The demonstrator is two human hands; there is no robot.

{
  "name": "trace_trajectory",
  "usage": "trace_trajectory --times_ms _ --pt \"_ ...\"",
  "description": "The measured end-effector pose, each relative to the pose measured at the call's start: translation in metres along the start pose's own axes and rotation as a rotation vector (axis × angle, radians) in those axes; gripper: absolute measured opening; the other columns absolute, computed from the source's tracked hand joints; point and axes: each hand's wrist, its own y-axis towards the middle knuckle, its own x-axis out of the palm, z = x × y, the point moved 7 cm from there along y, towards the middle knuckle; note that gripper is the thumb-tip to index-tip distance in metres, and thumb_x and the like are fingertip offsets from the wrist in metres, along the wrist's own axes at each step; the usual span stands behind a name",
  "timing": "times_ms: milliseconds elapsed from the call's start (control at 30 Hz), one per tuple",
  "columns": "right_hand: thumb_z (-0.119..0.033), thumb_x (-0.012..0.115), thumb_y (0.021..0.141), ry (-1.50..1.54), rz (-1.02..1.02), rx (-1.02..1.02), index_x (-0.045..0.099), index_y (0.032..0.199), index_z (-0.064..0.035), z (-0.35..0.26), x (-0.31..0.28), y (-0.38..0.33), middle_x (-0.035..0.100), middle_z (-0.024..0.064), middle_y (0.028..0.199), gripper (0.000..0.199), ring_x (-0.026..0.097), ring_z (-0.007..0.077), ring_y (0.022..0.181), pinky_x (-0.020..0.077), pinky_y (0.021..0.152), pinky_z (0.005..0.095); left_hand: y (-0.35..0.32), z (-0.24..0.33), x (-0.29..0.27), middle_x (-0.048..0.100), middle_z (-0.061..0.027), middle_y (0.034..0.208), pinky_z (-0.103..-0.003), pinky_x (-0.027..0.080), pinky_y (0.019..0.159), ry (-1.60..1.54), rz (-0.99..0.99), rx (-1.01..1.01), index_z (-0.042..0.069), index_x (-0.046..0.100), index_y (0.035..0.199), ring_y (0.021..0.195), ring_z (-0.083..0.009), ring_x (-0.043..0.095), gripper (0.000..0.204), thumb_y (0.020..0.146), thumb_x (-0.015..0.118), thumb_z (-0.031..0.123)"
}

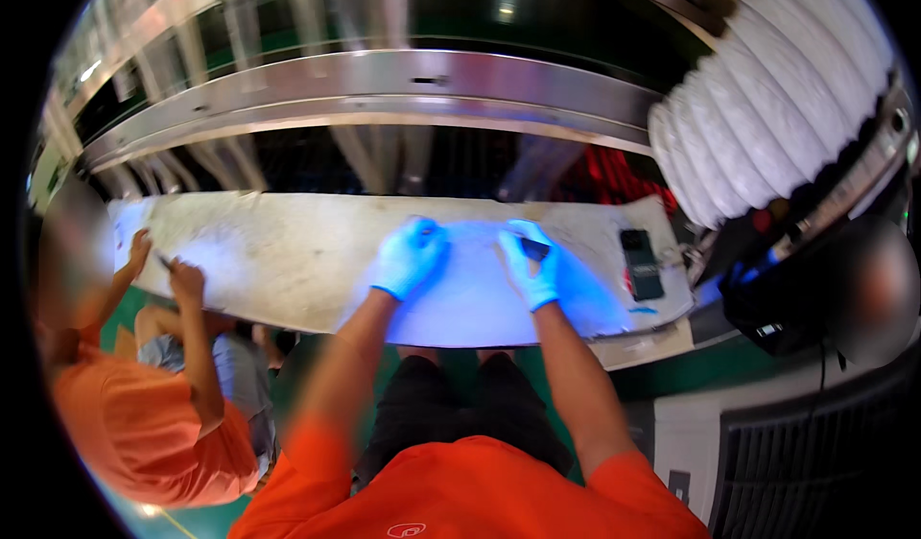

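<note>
Both my hands wear light blue gloves and are held over the pale worktop (317, 280), inside a patch of blue-violet light. My left hand (411, 256) is curled closed, fingers bent inward; a small dark bit shows at its fingertips, too small to name. To its right, my right hand (530, 266) grips a small dark flat rectangular piece (534, 248) between thumb and fingers. The two hands are apart, with lit worktop between them.
A dark phone (641, 263) lies on the worktop at right, a small blue strip (643, 310) below it. Behind runs a metal rail (384, 83). A white ribbed duct (767, 107) hangs at upper right. At left, a person in orange (158, 424) handles something thin.
</note>
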Motion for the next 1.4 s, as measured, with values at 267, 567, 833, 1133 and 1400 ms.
trace_trajectory --times_ms 267,567,833,1133,1400 --pt "-0.015 0.08 0.092 -0.072 0.032 -0.197 0.072 0.111 -0.0051 -0.013 0.002 0.002 0.075 0.0102 0.09 0.023 0.072 0.0195 0.08 0.0577 0.075 0.0355 0.004 -0.007 0.004 0.078 -0.0164 0.097 -0.037 0.059 0.077 -0.086 0.02 0.032 0.003 0.075 0.113 0.081 -0.022 0.075 0.028 0.096 0.077 0.024" --pt "-0.012 0.082 0.088 -0.126 0.142 -0.21 0.072 0.097 -0.0048 -0.015 -0.004 0.004 0.072 0.0119 0.083 0.016 0.071 0.0211 0.073 0.0569 0.069 0.0346 0.003 0.001 0.004 0.073 -0.008 0.085 -0.031 0.055 0.069 -0.127 0.039 0.066 0.0 0.073 0.118 0.07 -0.0139 0.068 0.031 0.097 0.077 0.022" --pt "-0.022 0.081 0.092 -0.169 0.078 -0.1 0.072 0.103 -0.0047 -0.017 -0.006 0.002 0.076 0.0148 0.095 0.023 0.076 0.0271 0.087 0.0594 0.08 0.037 0.003 -0.001 0.003 0.074 -0.0101 0.092 -0.031 0.056 0.072 -0.07 0.051 0.114 0.0 0.073 0.121 0.078 -0.0144 0.068 0.033 0.099 0.075 0.024" --pt "-0.017 0.082 0.087 -0.07 0.146 -0.159 0.072 0.097 -0.006 -0.012 -0.009 0.005 0.074 0.0168 0.09 0.018 0.074 0.0319 0.082 0.0588 0.074 0.0383 0.004 -0.001 0.008 0.076 -0.0115 0.099 -0.032 0.057 0.077 -0.148 0.0 0.052 0.0 0.073 0.12 0.084 -0.0153 0.07 0.034 0.098 0.077 0.025" --pt "-0.012 0.08 0.088 0.122 0.087 -0.207 0.073 0.096 -0.0082 0.004 0.003 0.009 0.073 0.0096 0.089 0.012 0.069 0.0173 0.078 0.0551 0.07 0.0341 0.006 0.0 0.002 0.077 -0.0103 0.103 -0.034 0.059 0.083 -0.069 0.028 0.112 0.003 0.075 0.117 0.089 -0.018 0.073 0.027 0.094 0.079 0.017"
